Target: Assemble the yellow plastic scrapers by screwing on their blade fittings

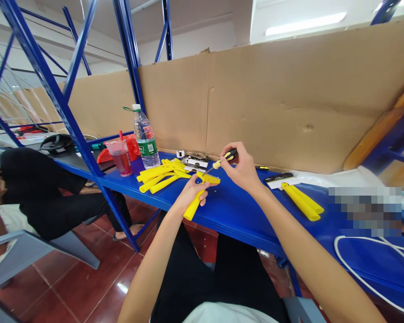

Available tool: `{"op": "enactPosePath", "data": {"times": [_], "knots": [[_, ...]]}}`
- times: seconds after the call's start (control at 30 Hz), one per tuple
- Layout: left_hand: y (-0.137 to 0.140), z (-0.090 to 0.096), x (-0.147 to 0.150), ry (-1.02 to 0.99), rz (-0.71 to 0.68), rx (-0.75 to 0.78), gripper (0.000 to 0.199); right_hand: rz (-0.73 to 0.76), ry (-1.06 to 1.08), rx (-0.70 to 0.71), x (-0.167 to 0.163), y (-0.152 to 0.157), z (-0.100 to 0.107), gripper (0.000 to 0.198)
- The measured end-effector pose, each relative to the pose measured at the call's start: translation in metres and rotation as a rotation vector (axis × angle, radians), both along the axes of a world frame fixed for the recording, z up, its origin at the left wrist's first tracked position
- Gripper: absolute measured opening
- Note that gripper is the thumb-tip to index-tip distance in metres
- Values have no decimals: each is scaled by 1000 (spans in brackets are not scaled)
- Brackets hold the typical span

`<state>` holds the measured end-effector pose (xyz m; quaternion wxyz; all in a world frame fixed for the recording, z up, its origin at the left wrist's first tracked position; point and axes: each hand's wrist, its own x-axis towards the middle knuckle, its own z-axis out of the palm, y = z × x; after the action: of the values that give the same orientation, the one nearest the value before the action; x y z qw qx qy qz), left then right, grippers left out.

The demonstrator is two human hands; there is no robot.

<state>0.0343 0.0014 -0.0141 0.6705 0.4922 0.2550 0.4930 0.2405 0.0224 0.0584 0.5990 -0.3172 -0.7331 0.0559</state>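
My left hand [192, 190] is wrapped round a yellow plastic-handled tool [193, 207] above the front of the blue table; its flat yellow head points right. My right hand [245, 169] grips a screwdriver [231, 155] with a black and cream handle. Its thin shaft slopes down left to the head of the yellow tool, where the tip seems to touch; the exact contact is too small to make out. Just left of my left hand lies a pile of several similar yellow handles [163, 181]. Behind it are black-and-white printed cards [195, 162].
A water bottle [147, 142] and a red drink cup [120, 157] stand at the left by a blue rack post. On the right lie a carded yellow-handled tool [303, 202] and a white cable [338, 255]. Cardboard [272, 103] walls the back. A person sits at left.
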Motion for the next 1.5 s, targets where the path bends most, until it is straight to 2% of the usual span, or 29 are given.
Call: {"op": "enactPosePath", "data": {"times": [0.5,0.9,1.2,1.3,1.37,1.47,1.5], "knots": [[-1,3,-1,15,2,-10,71,-15,-71,26,2,-1,1,21],[0,2,-1,14,-1,4,66,-14,52,-53,5,10,-2,19],[-3,6,-2,27,-12,-1,67,-13,12,-10,3,5,-2,18],[-3,5,-3,26,-4,-11,66,-67,-37,-32,2,3,9,32],[-2,5,-3,24,-3,-22,66,-75,-78,-114,2,2,21,39],[-1,4,-3,17,9,-36,67,59,-207,-301,0,1,44,25],[-1,4,-3,11,18,-42,67,108,-272,-339,-1,0,51,26]]}}
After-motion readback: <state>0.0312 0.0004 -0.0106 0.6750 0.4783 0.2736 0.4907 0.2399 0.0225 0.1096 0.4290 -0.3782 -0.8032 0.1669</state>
